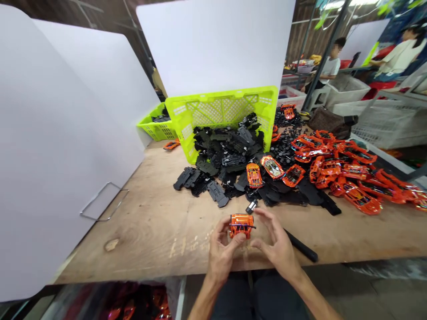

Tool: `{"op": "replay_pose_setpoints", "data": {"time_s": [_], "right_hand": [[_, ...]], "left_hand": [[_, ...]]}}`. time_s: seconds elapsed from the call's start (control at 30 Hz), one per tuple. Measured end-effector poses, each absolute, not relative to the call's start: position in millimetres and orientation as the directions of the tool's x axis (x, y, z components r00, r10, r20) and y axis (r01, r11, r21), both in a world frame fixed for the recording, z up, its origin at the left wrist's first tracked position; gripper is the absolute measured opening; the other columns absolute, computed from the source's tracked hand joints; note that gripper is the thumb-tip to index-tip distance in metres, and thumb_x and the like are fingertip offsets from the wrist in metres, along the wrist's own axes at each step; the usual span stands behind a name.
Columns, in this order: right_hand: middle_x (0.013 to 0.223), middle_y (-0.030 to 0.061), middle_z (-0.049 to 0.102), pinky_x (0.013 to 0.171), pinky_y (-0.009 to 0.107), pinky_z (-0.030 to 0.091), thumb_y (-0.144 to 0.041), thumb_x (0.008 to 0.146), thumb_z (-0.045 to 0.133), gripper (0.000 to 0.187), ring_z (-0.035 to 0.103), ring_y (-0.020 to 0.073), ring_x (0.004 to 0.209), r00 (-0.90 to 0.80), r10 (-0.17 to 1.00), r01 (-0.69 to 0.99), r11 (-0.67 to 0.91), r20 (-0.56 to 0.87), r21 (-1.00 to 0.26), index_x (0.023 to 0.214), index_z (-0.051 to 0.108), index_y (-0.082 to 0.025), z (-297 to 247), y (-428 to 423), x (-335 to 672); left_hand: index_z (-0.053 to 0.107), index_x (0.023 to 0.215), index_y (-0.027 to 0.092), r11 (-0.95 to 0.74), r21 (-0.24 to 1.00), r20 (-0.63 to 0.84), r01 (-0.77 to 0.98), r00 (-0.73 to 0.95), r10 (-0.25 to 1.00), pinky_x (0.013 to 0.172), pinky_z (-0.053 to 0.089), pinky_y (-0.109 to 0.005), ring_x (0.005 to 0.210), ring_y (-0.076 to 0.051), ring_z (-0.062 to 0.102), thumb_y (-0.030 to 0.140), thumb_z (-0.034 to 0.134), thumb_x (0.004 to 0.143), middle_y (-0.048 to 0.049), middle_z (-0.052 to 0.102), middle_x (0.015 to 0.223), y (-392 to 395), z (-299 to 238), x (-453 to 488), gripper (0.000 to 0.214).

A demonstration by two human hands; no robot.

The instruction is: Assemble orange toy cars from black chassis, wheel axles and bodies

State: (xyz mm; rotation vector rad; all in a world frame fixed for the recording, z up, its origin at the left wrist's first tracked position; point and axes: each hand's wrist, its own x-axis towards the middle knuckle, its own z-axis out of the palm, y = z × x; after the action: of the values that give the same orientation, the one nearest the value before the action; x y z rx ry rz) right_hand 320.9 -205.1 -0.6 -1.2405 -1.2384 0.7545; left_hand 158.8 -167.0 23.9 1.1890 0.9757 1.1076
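Observation:
My left hand (223,251) is closed round an orange toy car (242,223), its thumb on the near side, just above the front part of the wooden table. My right hand (278,244) is beside the car with thumb and fingers apart and nothing between them. Just beyond its fingertips is a small black and silver part (251,206); whether a finger touches it I cannot tell. A black rod-like tool (302,246) lies to the right of my right hand. Loose black car bases (217,193) and an orange car body (254,175) lie farther back.
A tipped yellow-green crate (220,95) spills black car bases at the table's back. Orange car bodies (362,198) are heaped on the right, beside black wheels (285,149). A wire handle (104,202) stands near the white panel (66,133) on the left. Other people sit far right.

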Motion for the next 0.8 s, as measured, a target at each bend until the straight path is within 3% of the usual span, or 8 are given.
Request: {"op": "replay_pose_setpoints", "data": {"time_s": [0.07,0.13,0.27,0.33,0.53,0.67,0.8], "right_hand": [[0.129,0.0106,0.071,0.102,0.04,0.06,-0.039,0.091,0.077,0.044,0.07,0.028,0.12,0.256,0.924,0.245,0.223,0.285,-0.943,0.13,0.062,-0.024,-4.4,-203.9,314.8],[0.117,0.0085,0.074,0.095,0.038,0.062,-0.031,0.095,0.07,0.026,0.073,0.0266,0.109,0.217,0.915,0.351,0.253,0.341,-0.902,0.12,0.066,-0.024,-4.2,-202.9,314.9],[0.118,0.0063,0.074,0.096,0.036,0.06,-0.013,0.096,0.058,0.031,0.071,0.0247,0.11,-0.112,0.93,0.492,0.358,0.35,-0.794,0.122,0.068,-0.027,7.6,-197.5,330.4],[0.115,0.0066,0.075,0.092,0.035,0.06,-0.013,0.097,0.057,0.029,0.072,0.0246,0.107,-0.161,0.933,0.505,0.357,0.321,-0.786,0.119,0.069,-0.026,11.1,-192.9,336.9],[0.093,0.0016,0.076,0.077,0.031,0.059,-0.027,0.086,0.077,0.016,0.071,0.0219,0.081,0.04,0.986,0.441,0.129,0.163,-0.888,0.101,0.073,-0.025,-0.5,-188.6,331.7],[0.096,0.0027,0.076,0.079,0.03,0.057,-0.032,0.086,0.079,0.019,0.071,0.0228,0.087,0.143,0.98,0.344,0.079,0.135,-0.936,0.102,0.074,-0.024,-10.8,-192.8,327.7],[0.098,0.0027,0.077,0.082,0.03,0.056,-0.033,0.088,0.077,0.02,0.071,0.0228,0.09,0.065,0.995,0.311,0.056,0.08,-0.949,0.104,0.074,-0.023,-8.2,-193.2,335.9]], "left_hand": [[0.069,0.117,0.02,0.146,0.929,-0.081,-0.341,0.199,0.977,0.091,0.055,-0.038,0.102,-0.028,0.072,0.051,0.08,0.084,-0.0111,0.076,0.115,-169.7,21.4,162.8,0.047],[0.068,0.117,0.018,0.183,0.907,-0.087,-0.378,0.256,0.963,0.09,0.055,-0.038,0.101,-0.027,0.071,0.052,0.08,0.083,-0.0124,0.075,0.114,-167.9,19.9,157.9,0.049],[0.069,0.101,0.017,0.077,0.994,-0.046,-0.079,0.337,0.94,0.082,0.052,-0.031,0.09,-0.022,0.066,0.045,0.086,0.078,-0.0071,0.071,0.096,-156.6,22.7,135.1,0.041],[0.068,0.095,0.017,0.017,0.998,-0.037,0.062,0.326,0.945,0.078,0.05,-0.029,0.084,-0.019,0.063,0.045,0.08,0.083,-0.0041,0.068,0.089,-152.5,22.5,129.0,0.033],[0.07,0.099,0.018,-0.005,0.987,-0.046,0.163,0.309,0.95,0.08,0.048,-0.03,0.087,-0.02,0.063,0.044,0.066,0.096,-0.0044,0.07,0.091,-157.3,12.5,132.9,0.027],[0.071,0.105,0.019,-0.027,0.986,-0.03,0.162,0.341,0.939,0.088,0.05,-0.031,0.096,-0.022,0.066,0.043,0.062,0.099,-0.0068,0.074,0.103,-159.8,11.3,132.1,0.027],[0.069,0.11,0.02,-0.108,0.964,-0.005,0.242,0.422,0.906,0.087,0.049,-0.032,0.096,-0.022,0.066,0.04,0.056,0.102,-0.0068,0.072,0.104,-155.0,20.6,126.2,0.026]]}}
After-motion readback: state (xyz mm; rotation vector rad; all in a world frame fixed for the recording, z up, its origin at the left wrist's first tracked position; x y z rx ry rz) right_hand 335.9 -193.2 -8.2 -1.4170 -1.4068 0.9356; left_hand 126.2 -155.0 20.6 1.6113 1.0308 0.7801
